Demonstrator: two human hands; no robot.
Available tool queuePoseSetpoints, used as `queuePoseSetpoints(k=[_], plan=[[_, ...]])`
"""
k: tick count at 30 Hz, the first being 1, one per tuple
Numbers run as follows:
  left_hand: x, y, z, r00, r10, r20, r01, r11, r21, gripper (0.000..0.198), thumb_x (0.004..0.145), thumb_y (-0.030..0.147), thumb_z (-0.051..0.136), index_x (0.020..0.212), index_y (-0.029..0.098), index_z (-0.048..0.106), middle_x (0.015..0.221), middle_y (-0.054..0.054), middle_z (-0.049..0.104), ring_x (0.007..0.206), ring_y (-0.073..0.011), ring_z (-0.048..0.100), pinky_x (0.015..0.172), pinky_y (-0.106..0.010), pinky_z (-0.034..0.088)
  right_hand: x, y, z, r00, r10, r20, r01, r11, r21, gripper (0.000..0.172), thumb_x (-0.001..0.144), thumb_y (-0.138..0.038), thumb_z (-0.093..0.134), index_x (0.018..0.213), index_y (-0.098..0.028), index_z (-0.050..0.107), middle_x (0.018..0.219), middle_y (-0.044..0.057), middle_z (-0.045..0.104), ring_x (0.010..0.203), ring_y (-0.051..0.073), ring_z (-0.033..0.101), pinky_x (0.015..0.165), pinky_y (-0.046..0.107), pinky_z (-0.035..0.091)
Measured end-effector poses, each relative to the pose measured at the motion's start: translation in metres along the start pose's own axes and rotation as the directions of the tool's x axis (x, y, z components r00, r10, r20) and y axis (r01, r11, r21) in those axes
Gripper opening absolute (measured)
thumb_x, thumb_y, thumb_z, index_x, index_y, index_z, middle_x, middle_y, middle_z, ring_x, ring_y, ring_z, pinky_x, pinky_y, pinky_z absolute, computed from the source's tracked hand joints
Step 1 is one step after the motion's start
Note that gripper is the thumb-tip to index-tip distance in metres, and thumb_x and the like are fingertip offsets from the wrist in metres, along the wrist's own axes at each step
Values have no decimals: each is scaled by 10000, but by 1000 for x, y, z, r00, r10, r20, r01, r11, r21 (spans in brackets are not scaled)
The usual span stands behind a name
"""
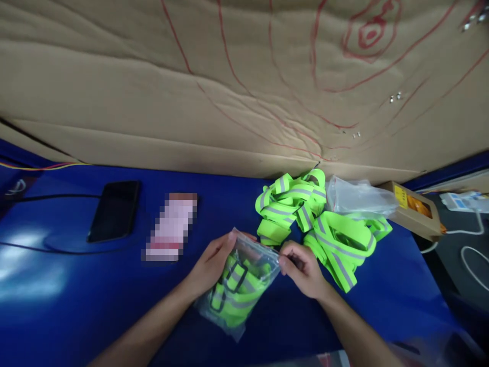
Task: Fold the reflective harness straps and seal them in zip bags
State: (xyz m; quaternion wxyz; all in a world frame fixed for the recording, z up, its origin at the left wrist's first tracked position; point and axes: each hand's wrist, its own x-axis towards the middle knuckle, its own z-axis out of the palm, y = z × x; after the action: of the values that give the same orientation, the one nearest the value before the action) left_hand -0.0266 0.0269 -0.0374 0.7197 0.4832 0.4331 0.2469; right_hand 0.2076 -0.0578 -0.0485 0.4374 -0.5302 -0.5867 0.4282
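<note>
Blue bench (91, 290) is meeting red-lined cardboard (114, 102); left hand (212, 262) and right hand (305, 271) are holding a strap-filled zip bag (240, 291).

Neon-green straps (240, 308) with grey stripes, black buckles (243, 278), deep-blue tabletop (91, 290), tan cardboard (114, 102) with red looping lines (370, 34)

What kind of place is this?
Likely a small packing workstation: a smooth blue tabletop bearing loose lime-green fabric straps with grey stripes and a stack of flat clear plastic bags, plus a handheld transparent plastic bag containing similar strapping.
</note>
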Motion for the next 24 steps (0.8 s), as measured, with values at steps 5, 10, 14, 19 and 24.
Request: queuePoseSetpoints(k=[5, 10, 14, 19, 24], plan=[[-5, -5, -1, 997, -69, -29, 69, 997, -16, 550, 977, 628, 496, 1070, 166, 779, 957, -69, 812, 820, -224, 739, 851, -309, 557, -7, 8, 10, 982, 190, 6, -184, 943, 276, 238, 970, -401, 641, 844, -212, 572, 647, -14, 641, 545, 123, 627, 532, 234, 473], [-2, -3, -3, 996, -65, -60, 63, 998, -28, 572, 967, 657, 488, 1067, 169, 770, 930, -74, 815, 848, -240, 743, 826, -306, 559, -4, 2, 11, 973, 226, 47, -223, 870, 440, 199, 943, -347, 699, 895, -207, 566, 676, -11, 671, 562, 134, 686, 548, 226, 489], [-3, -13, -3, 991, -104, -88, 95, 990, -101, 545, 949, 660, 521, 1039, 187, 776, 899, -65, 814, 803, -236, 746, 762, -297, 570, -11, 3, 12, 978, 208, 28, -201, 891, 406, 110, 949, -269, 686, 970, -222, 589, 767, -7, 670, 615, 125, 688, 588, 228, 522], [-8, -18, -2, 986, -139, -96, 122, 978, -168, 547, 921, 670, 562, 1041, 188, 793, 850, -67, 807, 757, -246, 747, 731, -319, 589, -13, 7, 12, 996, 80, -49, -64, 960, 274, 56, 946, -267, 676, 971, -230, 644, 861, 18, 654, 765, 116, 644, 687, 210, 535], [-5, -9, 2, 983, -77, -168, 69, 996, -53, 533, 928, 660, 556, 1084, 206, 789, 843, -49, 807, 747, -239, 746, 735, -315, 586, -4, 1, 11, 990, 137, -16, -124, 933, 337, 119, 950, -287, 684, 917, -227, 587, 787, -9, 647, 664, 101, 630, 638, 214, 519]])
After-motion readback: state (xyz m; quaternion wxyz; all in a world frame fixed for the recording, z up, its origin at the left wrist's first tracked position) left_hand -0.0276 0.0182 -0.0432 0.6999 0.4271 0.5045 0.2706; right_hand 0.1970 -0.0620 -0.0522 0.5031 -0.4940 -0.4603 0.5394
